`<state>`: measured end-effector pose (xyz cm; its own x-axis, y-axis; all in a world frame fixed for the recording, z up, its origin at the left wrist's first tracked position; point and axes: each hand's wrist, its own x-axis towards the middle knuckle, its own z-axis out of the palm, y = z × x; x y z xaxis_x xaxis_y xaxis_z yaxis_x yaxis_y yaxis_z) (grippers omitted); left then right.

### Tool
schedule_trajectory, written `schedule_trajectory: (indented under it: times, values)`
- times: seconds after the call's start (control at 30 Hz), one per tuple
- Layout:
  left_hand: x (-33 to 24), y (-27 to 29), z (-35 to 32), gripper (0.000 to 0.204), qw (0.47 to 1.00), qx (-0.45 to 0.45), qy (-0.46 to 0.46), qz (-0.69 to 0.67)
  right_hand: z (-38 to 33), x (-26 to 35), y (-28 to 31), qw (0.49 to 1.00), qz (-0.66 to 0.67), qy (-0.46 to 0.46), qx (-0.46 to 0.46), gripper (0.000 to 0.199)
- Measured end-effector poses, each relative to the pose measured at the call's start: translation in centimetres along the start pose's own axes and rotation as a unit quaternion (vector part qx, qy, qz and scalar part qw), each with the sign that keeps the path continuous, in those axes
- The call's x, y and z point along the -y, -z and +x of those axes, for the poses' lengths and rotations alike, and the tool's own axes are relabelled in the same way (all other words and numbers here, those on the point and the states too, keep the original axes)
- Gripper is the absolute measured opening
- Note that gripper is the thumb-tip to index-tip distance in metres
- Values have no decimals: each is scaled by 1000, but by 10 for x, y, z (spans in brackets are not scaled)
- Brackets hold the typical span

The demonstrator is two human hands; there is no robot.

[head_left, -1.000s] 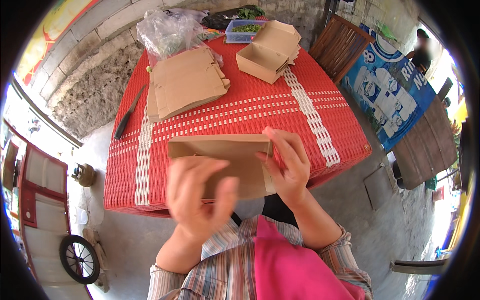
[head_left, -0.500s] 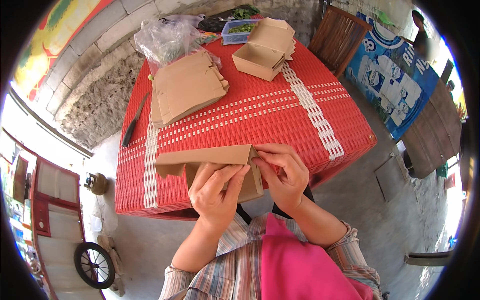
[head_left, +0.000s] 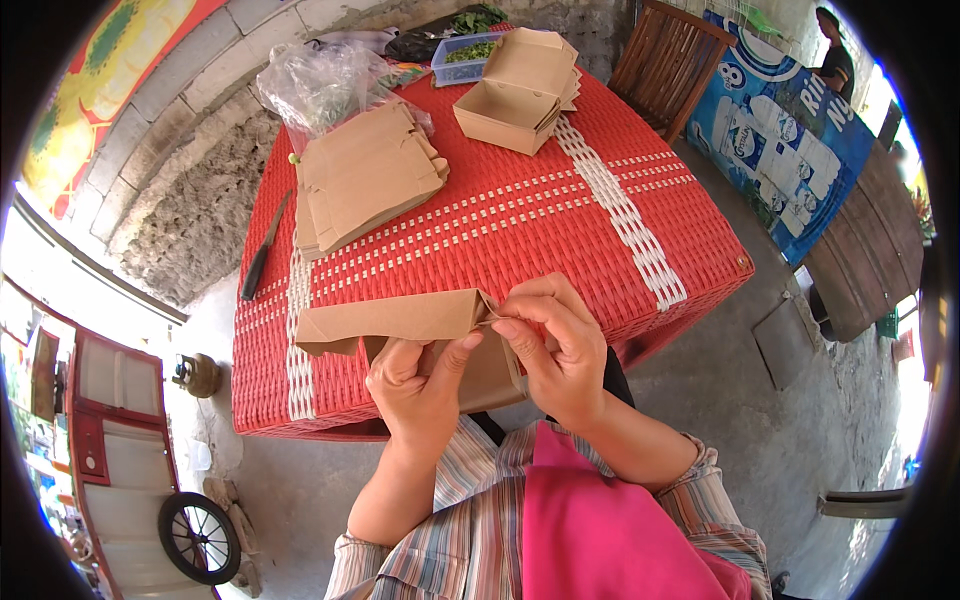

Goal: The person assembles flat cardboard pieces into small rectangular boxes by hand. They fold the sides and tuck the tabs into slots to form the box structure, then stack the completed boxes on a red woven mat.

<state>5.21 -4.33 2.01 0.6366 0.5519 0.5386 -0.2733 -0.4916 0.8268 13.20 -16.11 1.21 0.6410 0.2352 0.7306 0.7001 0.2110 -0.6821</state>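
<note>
Both my hands hold a partly folded brown cardboard box [head_left: 400,316] at the near edge of the red woven table. My left hand [head_left: 415,385] grips its near side, thumb up against the panel and fingers partly hidden behind the card. At the box's right corner, my right hand [head_left: 555,350] pinches a small flap between thumb and fingers. Farther off lies a stack of flat brown cardboard blanks [head_left: 370,180]. To its right stand assembled brown boxes [head_left: 508,105], the top one with its lid raised.
A knife [head_left: 265,250] with a dark handle lies at the table's left edge. Behind the blanks are a clear plastic bag [head_left: 325,85] and a blue tub [head_left: 462,70] of chopped greens. A wooden chair [head_left: 668,65] stands at the far right; another person [head_left: 835,60] is beyond it.
The box has shifted slightly left and its right corner has tilted. My right fingers have moved slightly left and bent the corner flap. The whole view has shifted a little.
</note>
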Motion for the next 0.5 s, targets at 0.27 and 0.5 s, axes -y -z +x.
schedule_trajectory:
  times: [0.27, 0.5]
  values:
    - [7, -4, 3, 18, 999, -1, -50, -3, 7, -2, 2, 998, -32, 41, 18, 13]
    - [5, -4, -4, 13, 999, -6, -31, 12, -1, 1, 2, 1000, 3, -10, -8, 16]
